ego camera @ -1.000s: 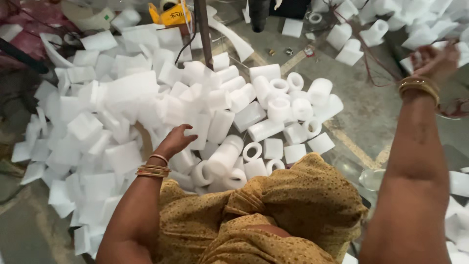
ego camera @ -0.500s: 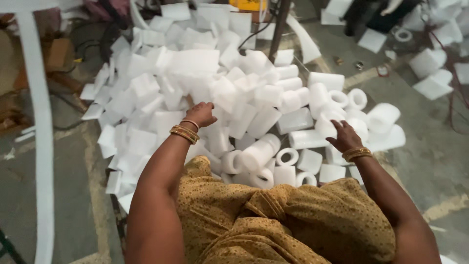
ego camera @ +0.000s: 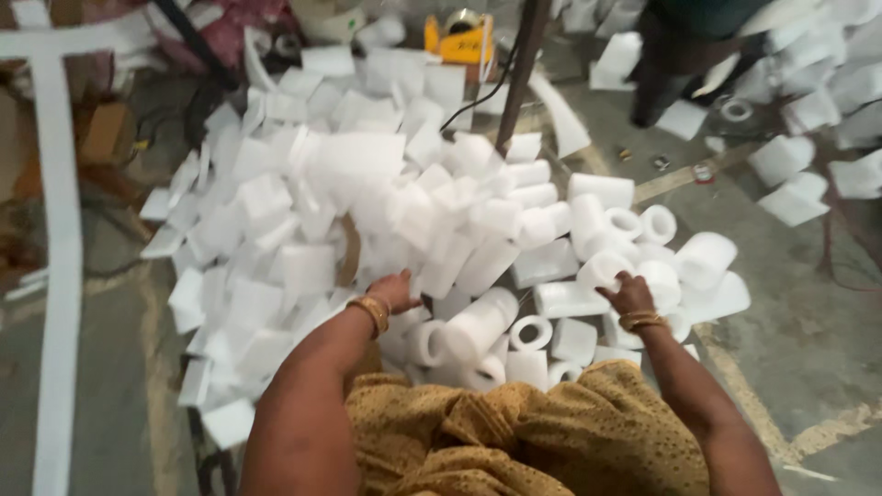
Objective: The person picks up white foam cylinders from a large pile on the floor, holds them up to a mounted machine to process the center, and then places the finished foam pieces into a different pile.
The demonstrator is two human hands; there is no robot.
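left hand [ego camera: 397, 291] fingers curled among flat foam pieces [ego camera: 303, 266], grip unclear | right hand [ego camera: 628, 294] curled on foam roll [ego camera: 606, 269], axis pointing away | floor [ego camera: 781, 303]

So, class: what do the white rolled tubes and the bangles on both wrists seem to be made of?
White rolled tubes: probably soft foam sheet, matte, with thick curled walls and open ends. Bangles on the left wrist and right wrist: likely metal, gold-coloured and shiny, though gloss alone cannot settle it.
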